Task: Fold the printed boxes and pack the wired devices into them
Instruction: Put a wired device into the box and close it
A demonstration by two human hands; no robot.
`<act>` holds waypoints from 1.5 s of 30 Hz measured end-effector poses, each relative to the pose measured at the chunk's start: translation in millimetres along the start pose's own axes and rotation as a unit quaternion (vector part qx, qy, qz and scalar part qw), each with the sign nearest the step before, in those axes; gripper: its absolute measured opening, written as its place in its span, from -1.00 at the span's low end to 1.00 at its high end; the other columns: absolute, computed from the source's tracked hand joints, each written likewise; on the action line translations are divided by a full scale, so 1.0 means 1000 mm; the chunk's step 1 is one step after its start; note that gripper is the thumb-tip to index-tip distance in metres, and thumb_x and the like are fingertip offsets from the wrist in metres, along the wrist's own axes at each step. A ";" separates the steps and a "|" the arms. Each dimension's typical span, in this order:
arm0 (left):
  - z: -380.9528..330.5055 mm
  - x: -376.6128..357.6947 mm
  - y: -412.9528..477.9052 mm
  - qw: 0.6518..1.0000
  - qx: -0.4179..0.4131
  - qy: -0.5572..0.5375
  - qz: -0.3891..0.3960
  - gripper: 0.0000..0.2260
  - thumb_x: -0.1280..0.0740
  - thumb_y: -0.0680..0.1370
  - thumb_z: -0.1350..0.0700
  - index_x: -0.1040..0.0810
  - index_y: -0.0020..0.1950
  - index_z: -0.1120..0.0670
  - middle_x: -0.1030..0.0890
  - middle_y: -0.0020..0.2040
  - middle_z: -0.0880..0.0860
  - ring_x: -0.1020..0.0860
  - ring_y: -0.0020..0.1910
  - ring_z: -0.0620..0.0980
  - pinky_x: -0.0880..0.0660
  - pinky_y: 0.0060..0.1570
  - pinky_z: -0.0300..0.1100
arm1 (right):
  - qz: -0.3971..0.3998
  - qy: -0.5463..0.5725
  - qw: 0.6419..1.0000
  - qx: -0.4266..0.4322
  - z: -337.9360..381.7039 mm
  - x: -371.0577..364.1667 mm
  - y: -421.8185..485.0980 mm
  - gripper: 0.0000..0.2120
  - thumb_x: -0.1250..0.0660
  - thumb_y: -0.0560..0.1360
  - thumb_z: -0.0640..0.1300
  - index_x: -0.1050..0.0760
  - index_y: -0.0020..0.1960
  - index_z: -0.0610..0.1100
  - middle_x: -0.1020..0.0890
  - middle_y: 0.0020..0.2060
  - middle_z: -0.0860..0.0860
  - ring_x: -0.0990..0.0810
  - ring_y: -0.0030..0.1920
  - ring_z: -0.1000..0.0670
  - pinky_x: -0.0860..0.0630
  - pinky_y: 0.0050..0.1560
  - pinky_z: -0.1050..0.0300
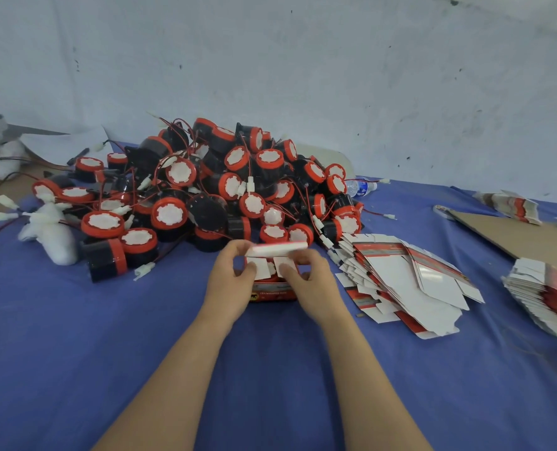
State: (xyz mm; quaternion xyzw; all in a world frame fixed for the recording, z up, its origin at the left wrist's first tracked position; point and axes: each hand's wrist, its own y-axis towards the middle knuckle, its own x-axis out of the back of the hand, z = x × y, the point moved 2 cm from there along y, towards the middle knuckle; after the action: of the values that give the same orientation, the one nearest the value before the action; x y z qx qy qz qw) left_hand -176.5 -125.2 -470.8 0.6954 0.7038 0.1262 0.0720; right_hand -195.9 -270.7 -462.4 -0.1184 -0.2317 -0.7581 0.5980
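Closing one printed box (272,292) is where things stand, seen from the head view. The left hand (228,281) and right hand (306,281) each pinch its white flaps, fingers curled on the card, with the lid flap raised between them. Something red shows under the flaps, likely a device. Behind it the pile of wired devices (205,190) lies unpacked, and the flat boxes (407,281) to the right lie unfolded, so most of the work remains.
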 end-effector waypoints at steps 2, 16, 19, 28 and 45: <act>-0.001 0.002 -0.001 1.000 0.013 -0.002 0.007 -0.72 -0.16 0.60 0.31 -0.50 -0.08 -0.06 -0.55 0.05 -0.06 -0.53 -0.12 -0.07 -0.48 -0.24 -0.33 | -0.037 0.056 0.998 -0.010 0.001 -0.001 -0.002 -0.70 -0.33 0.54 -0.19 -0.31 0.19 0.00 -0.49 0.13 -0.04 -0.49 -0.13 0.16 -0.43 -0.22 0.38; -0.002 0.006 -0.003 0.987 -0.077 0.134 0.036 -0.76 -0.33 0.57 0.08 -0.51 0.24 -0.07 -0.46 0.07 -0.21 -0.50 -0.01 -0.17 -0.42 -0.20 -0.51 | 0.106 0.086 0.991 -0.001 0.002 0.015 -0.008 -0.64 -0.28 0.58 -0.08 -0.40 0.35 0.14 -0.55 0.10 0.09 -0.54 0.02 0.16 -0.47 -0.14 0.43; -0.003 0.004 -0.005 0.991 -0.063 0.115 0.039 -0.75 -0.33 0.56 0.14 -0.50 0.18 -0.15 -0.43 0.05 -0.28 -0.50 0.02 -0.16 -0.45 -0.14 -0.45 | 0.082 0.086 0.993 0.000 0.005 0.014 -0.007 -0.76 -0.22 0.61 -0.02 -0.47 0.26 0.11 -0.56 0.08 0.11 -0.53 -0.01 0.17 -0.45 -0.17 0.45; -0.004 0.003 -0.004 0.990 -0.039 0.124 0.056 -0.70 -0.25 0.58 0.21 -0.55 0.26 -0.05 -0.39 0.36 -0.06 -0.36 0.21 -0.18 -0.41 0.12 -0.29 | 0.078 0.090 0.993 -0.020 0.007 0.011 -0.008 -0.80 -0.18 0.63 -0.04 -0.47 0.20 0.17 -0.51 0.06 0.25 -0.51 0.01 0.22 -0.43 -0.20 0.48; -0.003 -0.007 -0.005 0.987 0.120 0.108 0.009 -0.53 -0.22 0.63 0.07 -0.19 0.52 0.07 -0.41 0.32 0.01 -0.41 0.10 -0.09 -0.38 0.00 -0.20 | 0.037 0.087 0.986 -0.136 0.003 0.002 -0.007 -0.57 -0.15 0.64 -0.05 -0.24 0.49 -0.06 -0.48 0.29 -0.03 -0.48 0.24 -0.02 -0.47 0.20 0.10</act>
State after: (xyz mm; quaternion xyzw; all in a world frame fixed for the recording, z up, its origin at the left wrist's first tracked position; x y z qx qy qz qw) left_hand -182.5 -133.0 -469.5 0.6876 0.7111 0.1160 -0.0900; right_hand -203.5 -269.9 -460.2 -0.1405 -0.0685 -0.7672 0.6221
